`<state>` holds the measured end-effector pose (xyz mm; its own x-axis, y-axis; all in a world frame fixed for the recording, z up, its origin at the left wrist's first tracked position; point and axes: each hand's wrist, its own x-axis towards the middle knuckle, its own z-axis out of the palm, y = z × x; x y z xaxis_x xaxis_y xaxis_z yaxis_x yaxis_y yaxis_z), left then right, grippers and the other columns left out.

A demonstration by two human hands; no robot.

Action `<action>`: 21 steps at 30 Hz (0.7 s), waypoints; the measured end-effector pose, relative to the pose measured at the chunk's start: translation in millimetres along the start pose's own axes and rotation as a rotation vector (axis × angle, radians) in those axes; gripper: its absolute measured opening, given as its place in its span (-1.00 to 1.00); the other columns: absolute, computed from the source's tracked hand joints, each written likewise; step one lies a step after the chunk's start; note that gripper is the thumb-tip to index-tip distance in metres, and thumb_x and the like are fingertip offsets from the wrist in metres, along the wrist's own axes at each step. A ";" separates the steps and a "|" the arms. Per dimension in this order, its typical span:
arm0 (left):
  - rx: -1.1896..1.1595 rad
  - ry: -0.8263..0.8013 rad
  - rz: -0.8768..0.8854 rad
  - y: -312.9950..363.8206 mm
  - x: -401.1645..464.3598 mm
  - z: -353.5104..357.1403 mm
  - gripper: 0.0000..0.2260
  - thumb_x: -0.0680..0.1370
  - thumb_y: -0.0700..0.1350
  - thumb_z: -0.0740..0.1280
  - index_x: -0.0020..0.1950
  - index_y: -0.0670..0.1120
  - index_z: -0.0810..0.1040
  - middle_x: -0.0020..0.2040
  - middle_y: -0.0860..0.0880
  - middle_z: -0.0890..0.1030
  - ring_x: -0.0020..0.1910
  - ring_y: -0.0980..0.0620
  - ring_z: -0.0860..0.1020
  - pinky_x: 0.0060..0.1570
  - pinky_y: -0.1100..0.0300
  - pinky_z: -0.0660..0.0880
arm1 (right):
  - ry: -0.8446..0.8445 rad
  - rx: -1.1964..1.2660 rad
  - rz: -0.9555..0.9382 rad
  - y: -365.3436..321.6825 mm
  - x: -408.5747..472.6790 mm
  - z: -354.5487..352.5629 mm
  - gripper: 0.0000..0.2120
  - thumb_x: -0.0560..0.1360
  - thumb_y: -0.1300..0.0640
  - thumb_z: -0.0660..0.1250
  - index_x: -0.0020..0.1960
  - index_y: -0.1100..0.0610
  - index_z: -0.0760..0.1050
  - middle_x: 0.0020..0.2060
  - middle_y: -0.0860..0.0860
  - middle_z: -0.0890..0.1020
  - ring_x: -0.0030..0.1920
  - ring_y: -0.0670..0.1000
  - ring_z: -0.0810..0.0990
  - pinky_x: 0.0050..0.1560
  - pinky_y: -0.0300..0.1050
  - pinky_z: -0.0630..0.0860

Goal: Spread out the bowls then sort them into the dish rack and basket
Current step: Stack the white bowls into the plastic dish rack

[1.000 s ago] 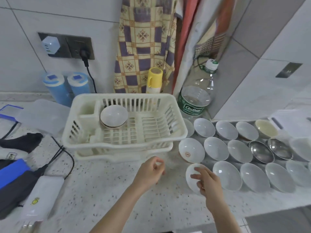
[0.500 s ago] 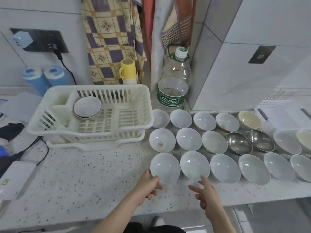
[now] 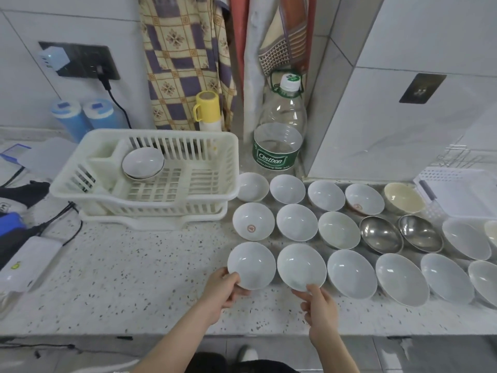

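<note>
- dish rack (image 3: pixel 150 181), one bowl inside, up-left of the left hand; bare counter (image 3: pixel 121 267) between.
- left hand (image 3: pixel 224 288) pinches the near rim of the leftmost front bowl (image 3: pixel 251 265).
- right hand (image 3: pixel 320 305), fingers loosely curled, fingertips touch the next bowl (image 3: pixel 301 266) at its near edge; rims nearly touching.

pale tiled walls (image 3: pixel 430 36), speckled stone counter (image 3: pixel 134 278) (grey floor (image 3: pixel 443 354) below), black socket panel (image 3: pixel 80 60)

**Clutter Along the Kitchen Wall**

A clear water bottle (image 3: pixel 279 130) with a green label stands in the corner, a yellow mug (image 3: pixel 207 107) just to its left before a checked cloth (image 3: pixel 183 57). Two blue-capped canisters (image 3: pixel 83 115) sit below a dark wall socket (image 3: pixel 80 60). At far left lies what may be a white power bank (image 3: pixel 27 262).
</note>
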<state>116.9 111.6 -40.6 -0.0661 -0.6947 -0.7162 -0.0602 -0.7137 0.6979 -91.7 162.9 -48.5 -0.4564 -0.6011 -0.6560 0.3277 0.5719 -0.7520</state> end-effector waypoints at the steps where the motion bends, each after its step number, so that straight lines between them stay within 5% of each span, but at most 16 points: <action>1: -0.001 0.004 0.004 0.2 -2.4 -2.1 -0.71 0.51 -0.29 0.17 0.21 -0.14 0.49 -0.21 -0.26 0.71 -0.61 0.14 0.44 -0.61 0.31 0.17 | 0.016 -0.015 -0.024 2.0 -2.4 0.5 -0.87 0.52 0.21 0.24 -0.04 0.18 0.55 -0.29 0.10 0.73 -0.57 -0.10 0.31 -0.62 -0.30 0.19; 16: -0.258 -0.024 0.279 66.8 -42.0 -99.3 -0.72 0.49 -0.27 0.18 0.15 -0.14 0.55 -0.24 -0.37 0.65 -0.58 0.06 0.22 -0.61 0.28 0.15 | -0.068 0.013 -0.249 -29.7 -57.2 82.8 -0.81 0.47 0.28 0.22 -0.32 0.20 0.43 -0.38 0.16 0.68 -0.56 -0.05 0.13 -0.49 -0.23 0.16; 21: -0.341 0.071 0.375 92.4 -42.3 -161.2 -0.78 0.50 -0.28 0.17 0.09 -0.18 0.53 -0.29 -0.33 0.65 -0.61 0.06 0.22 -0.63 0.29 0.15 | -0.123 0.031 -0.338 -50.3 -76.2 136.3 -0.66 0.47 0.28 0.24 -0.47 0.09 0.34 -0.59 -0.06 0.31 -0.57 -0.07 0.16 -0.47 -0.23 0.13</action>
<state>274.7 60.6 53.3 0.0480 -0.9046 -0.4235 0.2841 -0.3942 0.8740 39.3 103.9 30.5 -0.4407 -0.8172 -0.3715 0.2016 0.3132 -0.9281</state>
